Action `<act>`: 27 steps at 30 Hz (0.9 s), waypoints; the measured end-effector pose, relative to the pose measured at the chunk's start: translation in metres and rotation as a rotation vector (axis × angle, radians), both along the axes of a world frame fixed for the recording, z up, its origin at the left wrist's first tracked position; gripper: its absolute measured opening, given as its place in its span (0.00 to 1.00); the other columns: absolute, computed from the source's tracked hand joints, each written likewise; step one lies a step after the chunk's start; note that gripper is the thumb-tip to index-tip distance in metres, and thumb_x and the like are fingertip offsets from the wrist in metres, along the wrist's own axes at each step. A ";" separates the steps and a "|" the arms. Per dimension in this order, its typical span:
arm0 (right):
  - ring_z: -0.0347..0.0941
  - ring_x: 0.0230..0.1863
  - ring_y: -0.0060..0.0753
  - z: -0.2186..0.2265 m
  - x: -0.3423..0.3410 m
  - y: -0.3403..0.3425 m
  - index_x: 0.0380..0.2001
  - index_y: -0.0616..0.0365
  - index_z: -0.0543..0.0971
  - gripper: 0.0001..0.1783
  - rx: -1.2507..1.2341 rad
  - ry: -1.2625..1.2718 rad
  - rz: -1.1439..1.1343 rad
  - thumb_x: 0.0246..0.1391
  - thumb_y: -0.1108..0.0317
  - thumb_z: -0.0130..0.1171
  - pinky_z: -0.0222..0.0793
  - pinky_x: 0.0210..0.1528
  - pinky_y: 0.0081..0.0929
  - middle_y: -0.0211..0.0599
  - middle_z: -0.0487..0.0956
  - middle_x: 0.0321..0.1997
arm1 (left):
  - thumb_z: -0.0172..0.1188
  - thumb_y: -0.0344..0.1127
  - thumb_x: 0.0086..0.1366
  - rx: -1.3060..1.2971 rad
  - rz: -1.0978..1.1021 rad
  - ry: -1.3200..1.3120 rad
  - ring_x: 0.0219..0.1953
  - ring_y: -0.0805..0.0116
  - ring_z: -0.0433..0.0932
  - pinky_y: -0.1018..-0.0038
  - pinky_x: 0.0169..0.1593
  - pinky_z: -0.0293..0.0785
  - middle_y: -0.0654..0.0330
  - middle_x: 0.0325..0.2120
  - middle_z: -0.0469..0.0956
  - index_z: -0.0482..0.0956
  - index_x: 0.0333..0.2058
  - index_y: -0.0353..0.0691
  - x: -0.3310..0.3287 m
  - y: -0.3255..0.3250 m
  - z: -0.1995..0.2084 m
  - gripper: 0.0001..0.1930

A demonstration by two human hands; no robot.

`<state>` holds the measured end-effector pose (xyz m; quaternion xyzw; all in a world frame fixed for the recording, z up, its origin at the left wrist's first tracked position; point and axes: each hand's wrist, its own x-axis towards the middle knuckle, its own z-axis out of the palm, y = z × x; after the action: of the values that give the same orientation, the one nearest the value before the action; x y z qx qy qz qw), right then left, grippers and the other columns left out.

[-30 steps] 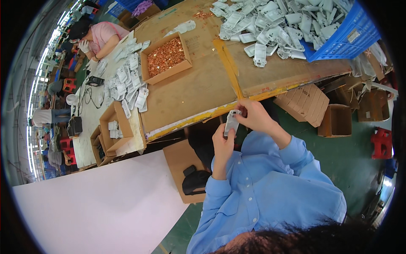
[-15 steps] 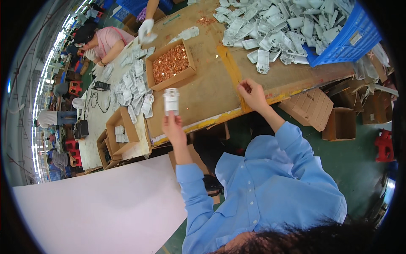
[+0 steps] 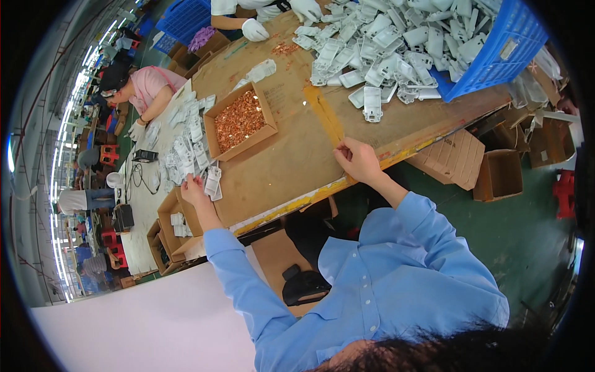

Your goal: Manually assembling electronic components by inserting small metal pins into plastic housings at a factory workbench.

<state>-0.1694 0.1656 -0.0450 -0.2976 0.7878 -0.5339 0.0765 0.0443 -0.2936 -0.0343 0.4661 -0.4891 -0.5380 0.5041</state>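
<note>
My left hand [image 3: 198, 193] is at the near end of a loose heap of white plastic housings [image 3: 184, 147] on the left part of the table. Its fingers pinch the lower end of a white plastic housing [image 3: 186, 163], which lies against the heap. Another housing [image 3: 212, 182] sits just right of my fingers. My right hand [image 3: 359, 160] hovers by the table's near edge, beside a strip of yellow tape [image 3: 325, 115]. Its thumb and fingers are curled together; whatever they hold, if anything, is hidden. Between and beyond my hands stands a carton of small copper-coloured parts [image 3: 240, 122].
A big pile of white housings [image 3: 396, 49] spills from a blue crate [image 3: 496, 59] at the far right. Small cartons [image 3: 175, 217] stand left of my left arm. Across the table is a person's gloved hand [image 3: 255, 30]; another person [image 3: 145, 90] works at the left.
My left hand has carried the housing leftward from beside the carton to the heap. My right hand stays closed by the table edge. The gloved hand across the table has shifted right.
</note>
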 end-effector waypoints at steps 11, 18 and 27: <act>0.76 0.26 0.42 -0.004 -0.002 -0.001 0.29 0.58 0.77 0.09 0.002 0.018 -0.004 0.52 0.64 0.61 0.71 0.30 0.36 0.37 0.78 0.23 | 0.65 0.34 0.57 -0.319 0.217 -0.430 0.44 0.56 0.77 0.67 0.44 0.78 0.47 0.50 0.70 0.66 0.56 0.29 0.011 0.024 -0.028 0.30; 0.76 0.27 0.43 -0.002 -0.002 0.001 0.28 0.59 0.76 0.09 -0.004 0.057 -0.011 0.52 0.65 0.61 0.71 0.30 0.37 0.37 0.77 0.23 | 0.61 0.36 0.59 -0.503 0.233 -0.778 0.51 0.50 0.70 0.60 0.55 0.67 0.42 0.53 0.67 0.67 0.56 0.29 -0.003 0.071 -0.013 0.28; 0.76 0.26 0.39 -0.003 -0.003 0.004 0.29 0.59 0.77 0.08 0.008 0.020 -0.006 0.53 0.66 0.61 0.71 0.30 0.34 0.38 0.78 0.24 | 0.57 0.30 0.65 -0.524 -0.178 -0.321 0.45 0.66 0.73 0.71 0.46 0.71 0.55 0.42 0.73 0.69 0.50 0.32 -0.064 0.230 -0.021 0.17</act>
<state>-0.1724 0.1697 -0.0477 -0.3004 0.7914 -0.5280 0.0683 -0.0193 -0.0631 -0.0555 0.3548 -0.7231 -0.3553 0.4742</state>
